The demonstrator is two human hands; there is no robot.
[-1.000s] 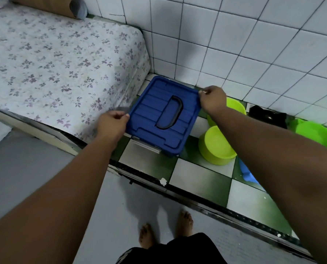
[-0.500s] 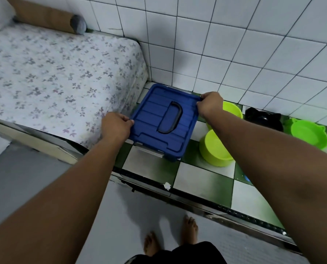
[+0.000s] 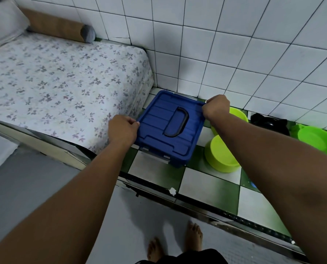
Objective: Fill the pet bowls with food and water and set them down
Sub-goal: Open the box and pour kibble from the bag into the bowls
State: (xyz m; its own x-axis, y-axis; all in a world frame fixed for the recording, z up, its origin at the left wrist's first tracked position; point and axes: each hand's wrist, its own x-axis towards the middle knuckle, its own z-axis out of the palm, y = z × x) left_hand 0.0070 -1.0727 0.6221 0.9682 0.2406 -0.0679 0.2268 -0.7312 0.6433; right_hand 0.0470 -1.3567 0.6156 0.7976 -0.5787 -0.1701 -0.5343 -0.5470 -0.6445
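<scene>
Gripping: left hand [image 3: 121, 131] and right hand [image 3: 216, 107] are clutching opposite edges of the blue lid [image 3: 158, 122], fingers [image 3: 133, 123] curled round it.
Bowls: two lime bowls [image 3: 222, 153] are sitting on the tiled floor [image 3: 206, 181] beside it.

My left arm [image 3: 73, 187] rises from the lower left of the frame and my right arm [image 3: 273, 159] from the lower right, both bare and stretched toward the centre. My left hand [image 3: 121, 130] grips the left edge of the blue lid [image 3: 155, 117], fingers curled. My right hand [image 3: 216, 107] pinches its far right corner. My bare feet [image 3: 195, 235] stand at bottom centre.
</scene>
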